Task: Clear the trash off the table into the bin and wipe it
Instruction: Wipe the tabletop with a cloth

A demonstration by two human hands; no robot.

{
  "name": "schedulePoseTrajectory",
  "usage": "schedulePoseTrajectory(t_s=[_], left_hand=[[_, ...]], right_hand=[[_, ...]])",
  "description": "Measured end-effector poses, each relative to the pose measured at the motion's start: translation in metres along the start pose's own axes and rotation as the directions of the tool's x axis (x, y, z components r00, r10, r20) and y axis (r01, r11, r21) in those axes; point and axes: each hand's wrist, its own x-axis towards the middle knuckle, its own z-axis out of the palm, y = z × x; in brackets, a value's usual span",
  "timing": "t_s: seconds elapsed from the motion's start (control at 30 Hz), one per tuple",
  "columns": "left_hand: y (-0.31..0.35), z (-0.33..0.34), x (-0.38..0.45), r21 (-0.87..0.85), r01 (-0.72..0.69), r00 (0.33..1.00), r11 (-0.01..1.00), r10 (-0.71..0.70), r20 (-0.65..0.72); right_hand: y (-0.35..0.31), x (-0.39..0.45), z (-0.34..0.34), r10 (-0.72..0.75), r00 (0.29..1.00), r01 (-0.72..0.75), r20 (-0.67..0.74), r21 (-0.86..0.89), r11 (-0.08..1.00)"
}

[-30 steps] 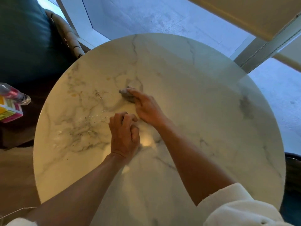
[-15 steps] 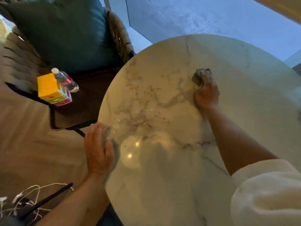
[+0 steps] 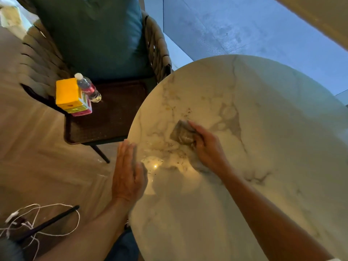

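1. Head view, table: a round marble table [image 3: 263, 129] fills the right of the frame. Small dark crumbs [image 3: 160, 162] and specks lie scattered on its left part, near the rim.
2. Head view, right hand: the right hand [image 3: 209, 149] presses a grey wiping cloth [image 3: 183, 133] onto the marble, fingers curled over the cloth's near edge and gripping it. The cloth sits just beyond the crumb patch, on the side away from the table edge.
3. Head view, left hand: the left hand [image 3: 129, 178] is held at the table's left rim, fingers straight and close together, holding nothing. Whether the palm touches the rim or hangs just off it cannot be told.
4. Head view, surroundings: a woven chair [image 3: 158, 53] with a teal cushion [image 3: 94, 38] stands to the left; on its seat are a yellow box [image 3: 67, 93] atop coloured packets and a water bottle [image 3: 87, 87] leaning beside it. White cord [image 3: 56, 206] lies on the floor at lower left. No bin is in view.
5. Judgement, step in hand: large trash appears gone from the table; the wiping stage is under way, with crumbs being swept toward the rim.
6. Judgement, next move: draw the cloth toward the left hand, keeping it flat so specks do not slip under, and cup that hand below the edge to catch them. The catch then needs carrying to the bin.
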Motion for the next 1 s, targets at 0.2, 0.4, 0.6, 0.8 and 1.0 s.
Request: schedulePoseTrajectory(t_s=[0.2,0.4,0.6,0.8,1.0], left_hand=[[-0.001,0.002,0.002,-0.008,0.012,1.0,1.0,-0.012,-0.019],[-0.004,0.003,0.003,0.013,0.004,1.0,1.0,-0.004,-0.014],[-0.001,0.002,0.001,0.009,0.022,1.0,1.0,-0.022,-0.002],[0.002,0.0,0.0,-0.001,0.046,0.999,0.999,-0.046,0.011],[0.004,0.0,0.002,-0.001,0.061,0.998,0.998,-0.061,-0.015]], right_hand=[[0.02,0.104,-0.078,0.172,0.888,-0.186,-0.426,0.011,0.983],[0.05,0.149,-0.07,0.216,0.907,-0.304,-0.361,-0.205,0.93],[0.032,0.117,-0.021,0.003,1.0,-0.009,-0.019,-0.367,0.93],[-0.008,0.037,0.029,-0.196,0.936,0.256,0.292,-0.184,0.949],[-0.023,0.024,0.026,-0.121,0.954,0.124,0.273,0.005,0.992]])
